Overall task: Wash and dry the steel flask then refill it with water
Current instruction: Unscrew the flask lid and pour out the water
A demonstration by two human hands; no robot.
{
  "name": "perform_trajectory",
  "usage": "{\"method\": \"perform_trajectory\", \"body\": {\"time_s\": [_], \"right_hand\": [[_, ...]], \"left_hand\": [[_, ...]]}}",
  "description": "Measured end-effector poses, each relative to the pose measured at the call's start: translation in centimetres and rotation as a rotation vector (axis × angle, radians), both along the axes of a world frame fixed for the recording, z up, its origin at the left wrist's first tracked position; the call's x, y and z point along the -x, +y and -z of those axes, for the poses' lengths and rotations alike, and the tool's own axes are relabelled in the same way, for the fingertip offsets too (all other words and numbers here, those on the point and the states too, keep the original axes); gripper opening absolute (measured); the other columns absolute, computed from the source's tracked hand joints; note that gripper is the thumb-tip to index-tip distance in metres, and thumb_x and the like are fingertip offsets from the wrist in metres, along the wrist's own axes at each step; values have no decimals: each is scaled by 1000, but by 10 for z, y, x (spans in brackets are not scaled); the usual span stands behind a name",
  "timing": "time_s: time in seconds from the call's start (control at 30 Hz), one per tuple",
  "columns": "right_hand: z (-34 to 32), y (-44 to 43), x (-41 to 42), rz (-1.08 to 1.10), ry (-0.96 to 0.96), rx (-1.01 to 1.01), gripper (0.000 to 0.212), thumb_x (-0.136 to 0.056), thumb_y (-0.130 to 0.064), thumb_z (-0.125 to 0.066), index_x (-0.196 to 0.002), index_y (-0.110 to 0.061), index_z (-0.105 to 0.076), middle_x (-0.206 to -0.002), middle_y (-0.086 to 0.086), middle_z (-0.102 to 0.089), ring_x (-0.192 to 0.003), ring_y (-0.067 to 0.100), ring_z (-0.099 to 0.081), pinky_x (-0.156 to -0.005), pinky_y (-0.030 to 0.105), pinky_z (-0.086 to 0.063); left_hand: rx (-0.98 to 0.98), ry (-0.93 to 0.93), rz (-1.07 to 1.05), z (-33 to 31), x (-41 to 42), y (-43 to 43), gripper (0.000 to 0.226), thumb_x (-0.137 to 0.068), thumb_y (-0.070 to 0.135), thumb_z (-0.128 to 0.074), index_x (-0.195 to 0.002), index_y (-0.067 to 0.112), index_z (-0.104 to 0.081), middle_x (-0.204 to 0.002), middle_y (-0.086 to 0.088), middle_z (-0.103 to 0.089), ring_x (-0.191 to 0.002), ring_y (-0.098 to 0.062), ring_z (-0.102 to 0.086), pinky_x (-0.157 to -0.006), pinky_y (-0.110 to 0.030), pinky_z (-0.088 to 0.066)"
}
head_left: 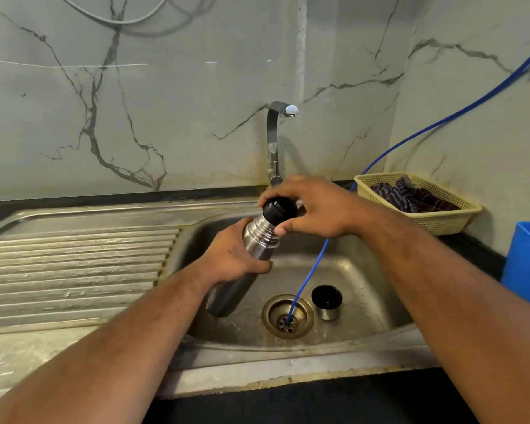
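A steel flask (259,240) is tilted over the sink basin (364,286), its neck pointing up and to the right. My left hand (233,255) grips its body around the middle. Around the black stopper (279,211) at the flask's mouth curl the fingers of my right hand (315,206). The flask's steel cup lid (327,302) stands upright in the basin, right of the drain (288,316). Above and behind my hands is the tap (276,139), with no water running from it.
A thin blue hose (441,120) runs from the upper right down into the drain. A yellow basket (426,221) with a dark checked cloth (413,198) sits at the back right. A blue container (527,264) stands at the right edge. The ribbed drainboard (74,270) lies left.
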State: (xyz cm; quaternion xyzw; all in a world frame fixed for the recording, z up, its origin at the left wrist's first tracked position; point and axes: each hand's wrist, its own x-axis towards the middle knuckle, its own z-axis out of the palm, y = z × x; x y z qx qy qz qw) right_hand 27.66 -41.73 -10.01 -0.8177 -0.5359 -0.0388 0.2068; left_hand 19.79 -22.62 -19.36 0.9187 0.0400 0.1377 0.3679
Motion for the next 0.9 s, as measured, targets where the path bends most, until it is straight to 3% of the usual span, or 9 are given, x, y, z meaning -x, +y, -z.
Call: {"method": "perform_trajectory", "body": {"time_s": [0.13,0.23,0.43,0.53,0.63,0.73,0.9], "right_hand": [[-10,-13,-7,6,91,-220,53,-74,-18,-89,-120,-32,-65,-117,-9,-61,-105,6,-60,-88,14,-48],[-12,-17,-10,63,200,-345,50,-75,-27,-90,-116,-32,-61,-113,-9,-63,-103,12,-65,-90,24,-55],[-2,-20,-22,248,255,-464,45,-76,-39,-89,-109,-30,-60,-98,-12,-66,-80,5,-61,-76,23,-51],[17,-17,-33,313,293,-300,41,-74,-37,-90,-108,-32,-66,-98,-4,-71,-80,7,-63,-82,32,-57],[48,-14,-40,348,256,47,43,-75,-36,-89,-111,-30,-67,-101,-7,-67,-87,9,-63,-76,27,-54],[82,-7,-46,341,273,341,47,-72,-33,-91,-112,-29,-65,-107,-7,-61,-98,15,-62,-85,32,-55],[110,23,-39,298,257,602,52,-71,-42,-91,-115,-31,-65,-113,0,-64,-101,23,-67,-88,37,-58]], "left_hand": [[47,-30,-61,1,-2,5,72,-61,27,-95,-122,28,-57,-103,8,-68,-92,-9,-65,-76,-24,-48],[90,-41,-104,1,-3,7,72,-61,29,-95,-122,29,-57,-105,8,-68,-94,-11,-65,-80,-28,-51],[137,-51,-129,4,-3,11,76,-59,30,-96,-124,30,-56,-108,6,-69,-96,-15,-67,-91,-40,-56],[136,-60,-128,5,-4,11,74,-59,30,-96,-122,30,-57,-106,6,-69,-94,-14,-67,-90,-40,-56],[131,-65,-137,6,-3,12,73,-60,30,-96,-121,29,-57,-103,6,-70,-92,-14,-67,-88,-39,-56],[127,-61,-136,5,-4,11,75,-60,31,-96,-124,28,-56,-105,5,-68,-93,-14,-66,-88,-38,-55],[120,-61,-127,6,-4,9,77,-61,31,-96,-126,28,-55,-107,7,-67,-96,-12,-64,-87,-35,-52]]}}
